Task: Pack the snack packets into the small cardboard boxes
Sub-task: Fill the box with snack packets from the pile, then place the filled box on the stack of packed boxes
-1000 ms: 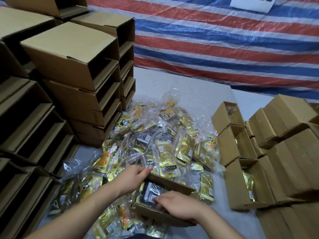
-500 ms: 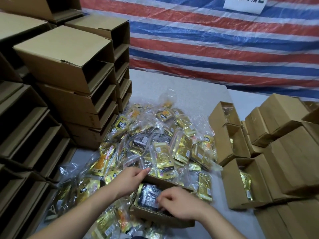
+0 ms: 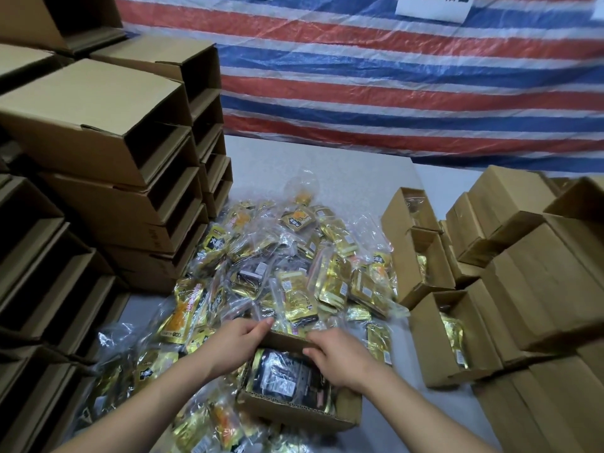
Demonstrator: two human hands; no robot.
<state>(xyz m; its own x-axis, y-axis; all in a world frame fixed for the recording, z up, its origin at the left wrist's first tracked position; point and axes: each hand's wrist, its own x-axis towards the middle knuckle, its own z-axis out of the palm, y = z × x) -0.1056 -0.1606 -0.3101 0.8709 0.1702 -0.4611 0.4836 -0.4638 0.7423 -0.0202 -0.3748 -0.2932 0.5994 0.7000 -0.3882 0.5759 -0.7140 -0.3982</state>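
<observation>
A small open cardboard box (image 3: pixel 294 411) lies near the table's front, on top of loose packets. Dark and gold snack packets (image 3: pixel 282 377) fill its inside. My left hand (image 3: pixel 237 341) grips the far flap (image 3: pixel 284 341) at its left end, thumb and fingers curled over the edge. My right hand (image 3: pixel 340 358) grips the same flap at its right end. A big heap of gold snack packets (image 3: pixel 294 266) in clear wrap spreads over the table behind and around the box.
Tall stacks of empty open-sided cardboard boxes (image 3: pixel 108 178) wall off the left. Small open boxes (image 3: pixel 447 335) holding packets line the right, with closed boxes (image 3: pixel 542 289) stacked beyond them. A red, white and blue striped tarp (image 3: pixel 392 76) hangs behind the grey table (image 3: pixel 327 165).
My right hand has left the packets inside the box and moved up to the far flap. My left hand stays at the flap's left end. The view has tilted slightly.
</observation>
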